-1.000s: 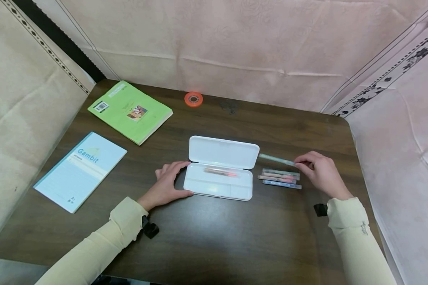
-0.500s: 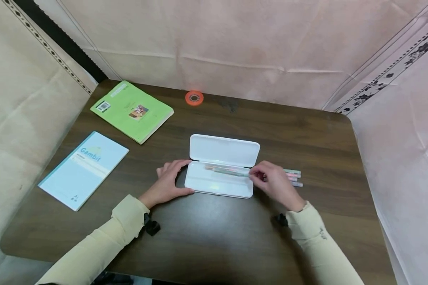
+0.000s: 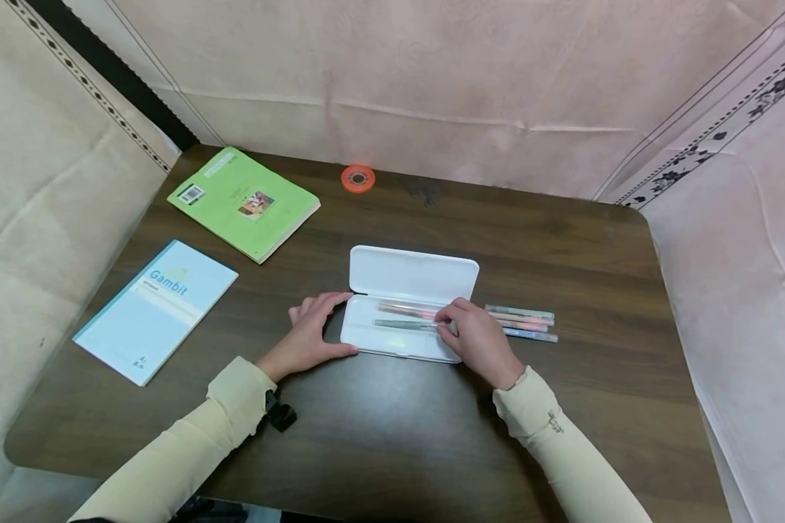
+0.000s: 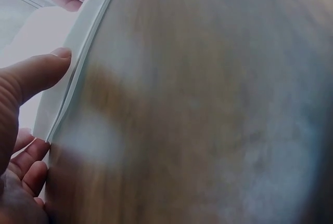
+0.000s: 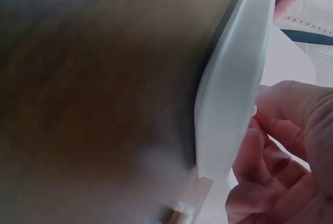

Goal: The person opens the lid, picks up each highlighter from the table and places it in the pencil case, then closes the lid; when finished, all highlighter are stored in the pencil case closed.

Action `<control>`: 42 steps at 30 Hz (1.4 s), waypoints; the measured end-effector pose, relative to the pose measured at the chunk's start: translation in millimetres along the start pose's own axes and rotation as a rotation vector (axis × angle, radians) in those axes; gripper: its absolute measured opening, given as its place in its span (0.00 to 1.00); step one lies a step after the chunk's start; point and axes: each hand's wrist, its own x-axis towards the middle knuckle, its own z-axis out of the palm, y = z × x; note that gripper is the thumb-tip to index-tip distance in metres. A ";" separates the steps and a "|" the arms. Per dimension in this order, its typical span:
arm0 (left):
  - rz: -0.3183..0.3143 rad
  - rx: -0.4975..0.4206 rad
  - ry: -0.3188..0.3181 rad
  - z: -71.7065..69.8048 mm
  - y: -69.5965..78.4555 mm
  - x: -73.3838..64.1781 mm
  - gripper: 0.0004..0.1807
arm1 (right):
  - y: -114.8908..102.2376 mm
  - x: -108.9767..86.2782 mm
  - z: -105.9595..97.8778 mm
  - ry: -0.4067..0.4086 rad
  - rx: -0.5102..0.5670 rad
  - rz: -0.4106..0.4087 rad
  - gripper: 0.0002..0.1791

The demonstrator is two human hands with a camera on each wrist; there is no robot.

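Note:
A white pencil case [image 3: 413, 276] lies with its lid raised on the table. My left hand [image 3: 310, 338] holds its left end, thumb at the front corner and fingers at the back; the left wrist view has the thumb [image 4: 44, 76] against the case wall [image 4: 78, 42]. Over the right part of the tray, my right hand [image 3: 476, 341] pinches a pale green pen [image 3: 402, 325], whose far end lies inside the case. Behind it in the tray is a pen with an orange-pink tip [image 3: 399, 309]. In the right wrist view the fingers [image 5: 283, 102] mostly hide the pen.
Several pens [image 3: 530, 325] lie side by side just right of the case. A light blue notebook [image 3: 157, 312] and a green book [image 3: 245, 203] lie at the left. An orange tape roll [image 3: 357, 179] sits near the table's back edge.
My right hand has carried the pale green pen leftward from beside the loose pens into the case, then slightly nearer its front. The left hand stays on the case.

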 end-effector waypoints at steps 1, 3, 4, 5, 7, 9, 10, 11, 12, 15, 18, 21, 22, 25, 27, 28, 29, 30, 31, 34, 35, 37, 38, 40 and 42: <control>0.002 0.001 0.001 0.3 0.1 0.4 0.49 | 0.1 -0.4 -0.1 0.002 0.007 0.007 0.05; -0.002 0.000 0.002 1.0 0.0 0.5 0.49 | 0.5 -1.3 -1.0 0.000 0.029 0.017 0.05; -0.003 0.001 0.002 1.3 -0.5 0.3 0.49 | 1.5 -2.1 -2.0 -0.002 0.046 0.026 0.05; -0.004 0.001 0.004 1.5 -1.0 -0.1 0.49 | 2.9 -3.1 -4.0 -0.004 0.067 0.038 0.05; -0.003 0.000 0.006 1.5 -1.7 -0.8 0.49 | 8.6 -6.0 -10.2 0.016 0.102 0.056 0.06; -0.002 -0.006 0.005 1.3 -1.8 -0.9 0.50 | 19.5 -10.7 -19.4 0.061 0.121 0.075 0.06; 0.001 -0.008 0.004 1.1 -1.8 -0.7 0.50 | 27.0 -13.6 -25.0 0.095 0.126 0.080 0.05; 0.004 -0.011 0.003 0.8 -1.6 -0.4 0.50 | 36.0 -16.9 -30.4 0.132 0.132 0.082 0.05; 0.006 -0.014 0.002 0.4 -1.3 0.0 0.50 | 45.5 -20.8 -36.2 0.168 0.135 0.081 0.05; 0.006 -0.017 0.001 -0.9 -1.0 0.2 0.50 | 77.4 -33.1 -51.2 0.226 0.151 0.083 0.06; 0.002 -0.015 0.001 -2.4 -0.8 0.2 0.50 | 107.9 -46.3 -61.9 0.210 0.166 0.119 0.08; -0.005 -0.006 -0.003 -2.4 -1.4 0.2 0.50 | 132.7 -56.5 -67.2 0.175 0.165 0.178 0.09; -0.007 -0.005 -0.005 -2.3 -1.3 0.4 0.50 | 138.9 -58.7 -68.2 0.166 0.166 0.200 0.10; -0.012 -0.002 -0.012 -1.0 -1.4 1.1 0.50 | 152.3 -62.8 -70.6 0.141 0.151 0.229 0.10; -0.016 -0.006 -0.017 -0.2 -0.7 1.7 0.50 | 158.1 -63.7 -71.0 0.116 0.130 0.230 0.09; -0.017 -0.007 -0.018 -0.2 -0.6 1.5 0.50 | 159.9 -62.9 -70.8 0.103 0.118 0.224 0.09; -0.018 -0.008 -0.018 -0.2 -0.5 1.4 0.50 | 161.2 -62.1 -70.7 0.092 0.105 0.216 0.09; -0.020 -0.010 -0.019 -0.4 -0.2 1.3 0.50 | 162.4 -61.2 -70.4 0.081 0.093 0.210 0.08; -0.021 -0.013 -0.021 -0.6 0.3 1.1 0.50 | 162.9 -60.1 -70.4 0.072 0.082 0.203 0.08; -0.025 -0.018 -0.024 -1.3 1.5 1.0 0.50 | 163.1 -57.4 -71.8 0.051 0.063 0.192 0.07; -0.026 -0.019 -0.024 -1.5 1.8 0.9 0.50 | 162.9 -56.5 -72.6 0.045 0.060 0.191 0.07; -0.028 -0.021 -0.026 -2.0 2.4 0.9 0.50 | 161.9 -54.7 -74.3 0.033 0.059 0.194 0.07; -0.029 -0.020 -0.026 -2.0 2.4 1.0 0.50 | 161.5 -53.7 -75.1 0.026 0.060 0.197 0.07; -0.029 -0.018 -0.025 -1.9 2.0 1.2 0.50 | 160.6 -51.4 -76.3 0.012 0.063 0.203 0.07; -0.029 -0.016 -0.025 -2.0 1.8 1.4 0.50 | 159.7 -49.1 -77.3 -0.008 0.071 0.211 0.08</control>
